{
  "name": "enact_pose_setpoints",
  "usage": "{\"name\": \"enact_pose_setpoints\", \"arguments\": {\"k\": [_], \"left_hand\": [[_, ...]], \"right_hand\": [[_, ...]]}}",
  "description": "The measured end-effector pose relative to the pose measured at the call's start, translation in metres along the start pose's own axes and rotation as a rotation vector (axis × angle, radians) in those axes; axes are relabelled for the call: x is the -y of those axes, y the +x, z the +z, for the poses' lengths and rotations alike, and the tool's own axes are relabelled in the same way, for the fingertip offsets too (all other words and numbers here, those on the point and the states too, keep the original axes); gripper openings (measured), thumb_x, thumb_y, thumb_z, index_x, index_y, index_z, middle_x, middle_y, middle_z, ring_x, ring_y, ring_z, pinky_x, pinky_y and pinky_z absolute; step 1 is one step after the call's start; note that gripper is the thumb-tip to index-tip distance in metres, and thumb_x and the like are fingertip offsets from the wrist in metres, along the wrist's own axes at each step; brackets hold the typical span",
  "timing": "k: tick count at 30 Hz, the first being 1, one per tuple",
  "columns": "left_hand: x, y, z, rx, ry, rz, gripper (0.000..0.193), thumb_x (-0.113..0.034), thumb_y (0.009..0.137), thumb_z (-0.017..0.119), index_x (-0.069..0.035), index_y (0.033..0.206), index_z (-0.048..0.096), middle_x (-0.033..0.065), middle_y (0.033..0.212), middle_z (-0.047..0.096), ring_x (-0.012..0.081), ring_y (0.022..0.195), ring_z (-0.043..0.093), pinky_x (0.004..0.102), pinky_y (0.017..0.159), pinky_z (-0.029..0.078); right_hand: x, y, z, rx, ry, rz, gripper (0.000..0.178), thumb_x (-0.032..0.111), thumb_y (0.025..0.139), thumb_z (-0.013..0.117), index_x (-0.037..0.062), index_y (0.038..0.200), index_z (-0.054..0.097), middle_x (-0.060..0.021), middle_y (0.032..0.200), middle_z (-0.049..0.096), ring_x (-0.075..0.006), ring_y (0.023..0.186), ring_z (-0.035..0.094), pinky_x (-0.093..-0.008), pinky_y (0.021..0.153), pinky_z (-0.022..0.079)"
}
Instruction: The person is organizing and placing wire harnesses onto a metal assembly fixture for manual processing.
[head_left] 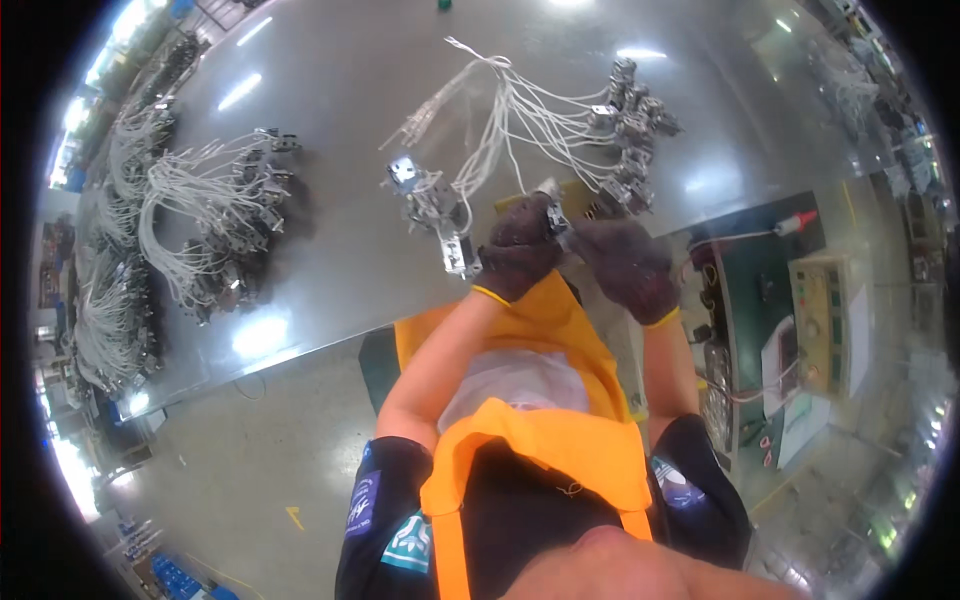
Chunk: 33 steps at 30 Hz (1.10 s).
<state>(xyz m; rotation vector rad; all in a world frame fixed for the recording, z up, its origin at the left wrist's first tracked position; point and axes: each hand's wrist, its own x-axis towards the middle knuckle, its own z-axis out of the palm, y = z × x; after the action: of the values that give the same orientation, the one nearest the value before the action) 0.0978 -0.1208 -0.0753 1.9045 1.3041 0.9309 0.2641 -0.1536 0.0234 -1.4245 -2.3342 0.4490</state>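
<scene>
We note brown-gloved left hand curled round small silver metal part; to its right, brown-gloved right hand half-curled, hold indeterminable.

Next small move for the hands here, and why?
I'd probably steady the small metal part with the left hand before shifting the right hand. The part sits at the left hand's fingertips, with the right hand close by; whether the right touches it isn't clear. Wired metal parts lie just beyond on the table, so a slip might snag them.
</scene>
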Motion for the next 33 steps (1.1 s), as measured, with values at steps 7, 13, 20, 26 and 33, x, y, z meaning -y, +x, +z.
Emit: {"name": "enact_pose_setpoints", "arguments": {"k": [7, 13, 20, 26, 33], "left_hand": [[-0.006, 0.007, 0.006, -0.256, -0.074, 0.273, 0.040, -0.012, 0.075, 0.070, -0.002, 0.112, 0.058, 0.0235, 0.096, 0.063, 0.0447, 0.095, 0.060, 0.0497, 0.082, 0.049], [-0.018, 0.007, 0.001, -0.234, 0.089, 0.200, 0.023, -0.018, 0.079, 0.066, -0.004, 0.092, 0.055, 0.0222, 0.086, 0.058, 0.0427, 0.083, 0.058, 0.0507, 0.072, 0.046], [-0.009, -0.004, -0.002, -0.336, -0.038, 0.343, 0.025, -0.014, 0.078, 0.064, -0.004, 0.099, 0.056, 0.0205, 0.088, 0.057, 0.0407, 0.089, 0.058, 0.0468, 0.077, 0.047], [-0.042, 0.005, -0.001, -0.212, -0.144, -0.088, 0.047, -0.019, 0.083, 0.068, 0.000, 0.123, 0.052, 0.0219, 0.107, 0.061, 0.0395, 0.101, 0.061, 0.0454, 0.088, 0.048], [-0.069, -0.010, 0.010, 0.009, 0.892, -0.128, 0.062, -0.031, 0.086, 0.063, 0.000, 0.136, 0.047, 0.0305, 0.136, 0.046, 0.0441, 0.130, 0.044, 0.0480, 0.107, 0.037]], "right_hand": [[-0.017, 0.012, 0.015, 0.121, -0.079, 0.019, 0.024, 0.019, 0.093, 0.052, 0.0077, 0.111, 0.063, -0.0223, 0.084, 0.065, -0.0420, 0.077, 0.063, -0.0518, 0.072, 0.049], [-0.019, 0.013, 0.022, 0.146, -0.233, 0.011, 0.017, 0.020, 0.090, 0.053, 0.0084, 0.097, 0.063, -0.0174, 0.079, 0.067, -0.0375, 0.075, 0.065, -0.0496, 0.069, 0.050], [0.020, 0.009, -0.038, 0.124, 0.444, 0.215, 0.023, 0.024, 0.090, 0.068, 0.0026, 0.098, 0.071, -0.0095, 0.071, 0.065, -0.0164, 0.061, 0.062, -0.0337, 0.056, 0.046], [0.008, -0.038, -0.093, -0.105, 0.686, -0.005, 0.016, 0.015, 0.083, 0.068, 0.0045, 0.095, 0.066, -0.0023, 0.068, 0.061, -0.0104, 0.057, 0.054, -0.0282, 0.054, 0.043], [0.054, -0.091, -0.092, -0.647, 0.562, -0.272, 0.015, 0.008, 0.069, 0.069, 0.0132, 0.074, 0.055, 0.0071, 0.060, 0.054, -0.0076, 0.049, 0.048, -0.0265, 0.051, 0.035]]}}
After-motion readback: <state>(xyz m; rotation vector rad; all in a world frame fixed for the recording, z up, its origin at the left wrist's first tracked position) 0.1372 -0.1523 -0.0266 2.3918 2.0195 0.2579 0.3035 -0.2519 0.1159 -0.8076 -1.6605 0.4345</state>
